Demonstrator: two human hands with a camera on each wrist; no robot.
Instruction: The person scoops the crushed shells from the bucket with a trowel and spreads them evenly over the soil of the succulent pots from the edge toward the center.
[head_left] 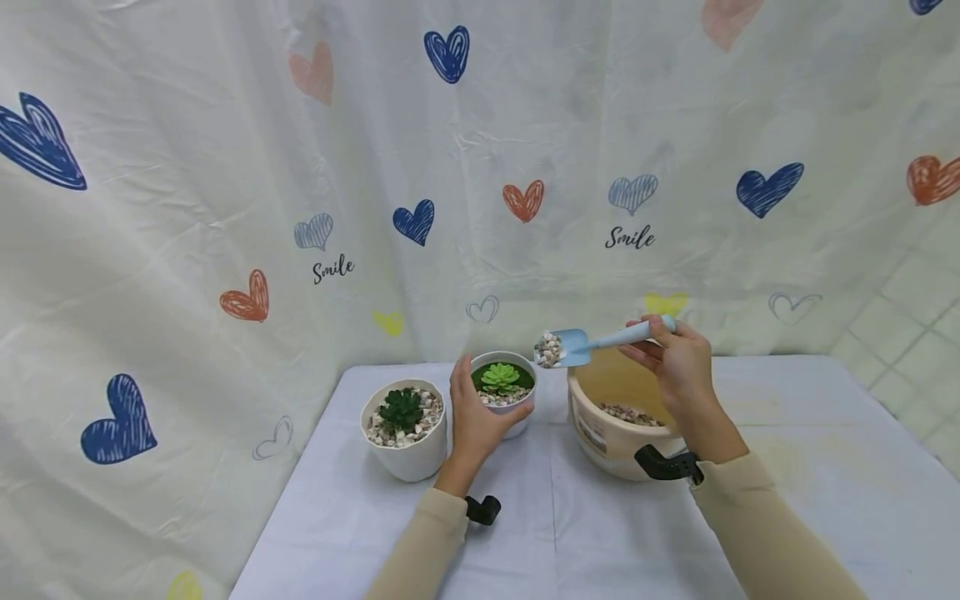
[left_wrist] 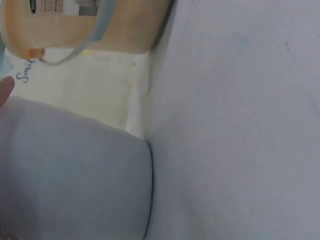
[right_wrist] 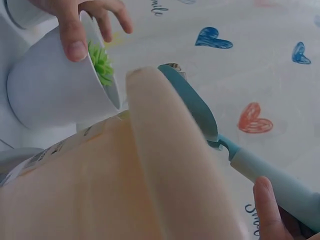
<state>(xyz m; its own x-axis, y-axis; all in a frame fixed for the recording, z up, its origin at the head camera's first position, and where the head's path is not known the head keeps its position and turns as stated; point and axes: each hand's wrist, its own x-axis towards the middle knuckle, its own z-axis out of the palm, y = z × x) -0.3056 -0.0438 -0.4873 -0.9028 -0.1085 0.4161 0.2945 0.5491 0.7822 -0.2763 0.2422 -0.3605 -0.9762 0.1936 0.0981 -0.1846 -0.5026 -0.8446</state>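
Observation:
My right hand (head_left: pixel 678 367) grips the pale handle of a small blue shovel (head_left: pixel 576 347). Its scoop, heaped with pebbles (head_left: pixel 550 350), hangs between a white pot and a beige bucket (head_left: pixel 611 450). My left hand (head_left: pixel 480 417) holds that white pot (right_wrist: pixel 55 80) near its rim, thumb on the near side and fingers round the far left. Inside the pot sits a light green succulent (head_left: pixel 500 377) with pebbles in front of it. More pebbles (head_left: pixel 632 414) lie low in the bucket. In the left wrist view only a fingertip (left_wrist: pixel 5 89) shows beside the pot wall.
Left of my left hand stands another white pot (head_left: pixel 412 457) with a dark green succulent (head_left: pixel 401 409) set in pebbles. A white cloth (head_left: pixel 622 533) covers the table. Behind it hangs a curtain (head_left: pixel 562 100) printed with hearts.

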